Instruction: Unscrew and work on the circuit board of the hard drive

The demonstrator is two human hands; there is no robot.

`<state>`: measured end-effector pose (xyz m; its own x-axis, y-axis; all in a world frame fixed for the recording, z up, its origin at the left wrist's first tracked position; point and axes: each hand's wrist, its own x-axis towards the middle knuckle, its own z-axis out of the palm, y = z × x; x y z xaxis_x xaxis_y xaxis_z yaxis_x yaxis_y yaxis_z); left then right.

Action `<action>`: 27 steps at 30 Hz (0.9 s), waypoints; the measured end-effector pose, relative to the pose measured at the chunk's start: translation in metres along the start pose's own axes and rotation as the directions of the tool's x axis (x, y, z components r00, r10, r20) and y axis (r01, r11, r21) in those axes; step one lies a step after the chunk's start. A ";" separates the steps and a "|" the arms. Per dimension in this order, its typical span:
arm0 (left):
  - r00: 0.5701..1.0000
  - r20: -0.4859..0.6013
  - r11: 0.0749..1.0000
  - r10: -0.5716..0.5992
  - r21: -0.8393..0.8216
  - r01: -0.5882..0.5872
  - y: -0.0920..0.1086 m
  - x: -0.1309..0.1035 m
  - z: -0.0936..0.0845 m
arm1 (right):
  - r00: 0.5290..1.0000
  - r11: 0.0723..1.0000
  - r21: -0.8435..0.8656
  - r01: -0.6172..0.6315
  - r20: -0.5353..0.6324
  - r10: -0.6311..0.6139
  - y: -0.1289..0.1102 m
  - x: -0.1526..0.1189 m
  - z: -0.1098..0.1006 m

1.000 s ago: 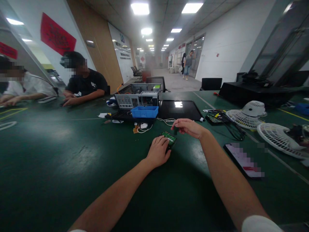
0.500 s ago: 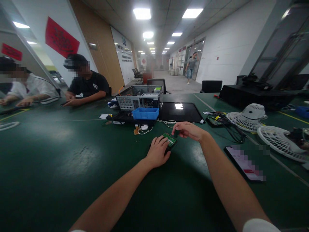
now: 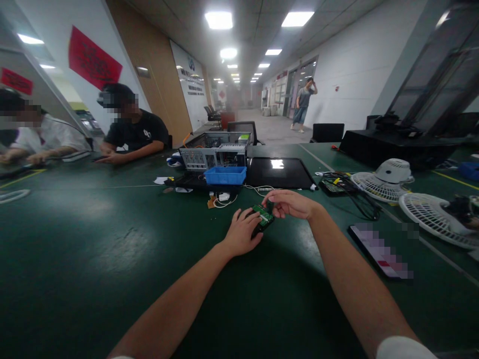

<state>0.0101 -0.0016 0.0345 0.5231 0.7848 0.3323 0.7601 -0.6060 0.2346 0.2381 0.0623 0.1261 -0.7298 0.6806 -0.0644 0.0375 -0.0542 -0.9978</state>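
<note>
A green circuit board point(image 3: 266, 217) in a dark frame lies on the green table. My left hand point(image 3: 242, 233) rests over its left side, fingers stretched across the top and thumb along the near edge, holding it. My right hand point(image 3: 290, 204) is bent over the board's far right corner, with thumb and fingers pinched together. A small dark object point(image 3: 270, 205) shows beneath those fingers; its kind is too unclear to name. Part of the board is hidden under my left fingers.
An opened computer case point(image 3: 213, 154) stands beyond, behind a blue tray point(image 3: 225, 175) and beside a dark flat screen point(image 3: 280, 172). To the right are cables point(image 3: 359, 199), fan parts point(image 3: 385, 182) and a phone point(image 3: 379, 252). Two people sit at left; another person point(image 3: 304, 104) stands farther back.
My right hand has shifted slightly left, closer over the board's corner. My left hand has slid a little left, showing more of the board. The person in the background has come nearer.
</note>
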 end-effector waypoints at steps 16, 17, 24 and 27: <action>1.000 0.005 1.000 -0.029 -0.009 0.029 -0.002 -0.001 0.003 | 0.983 0.990 -0.137 0.035 -0.175 -0.058 -0.006 -0.004 -0.008; 1.000 0.005 1.000 -0.029 -0.008 0.029 -0.002 -0.001 0.003 | 0.983 0.989 -0.141 0.033 -0.174 -0.058 -0.006 -0.003 -0.007; 0.999 0.006 0.999 -0.039 -0.017 0.039 -0.001 0.000 0.004 | 0.996 0.993 -0.121 0.006 -0.088 -0.017 -0.004 -0.003 -0.001; 0.999 0.010 0.999 -0.039 -0.019 0.039 -0.001 0.000 0.005 | 1.000 0.994 -0.105 -0.004 -0.025 0.001 -0.006 -0.004 -0.001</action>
<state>0.0111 -0.0008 0.0299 0.4969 0.8091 0.3138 0.7727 -0.5771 0.2645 0.2416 0.0605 0.1319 -0.7127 0.6984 -0.0661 0.1120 0.0203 -0.9935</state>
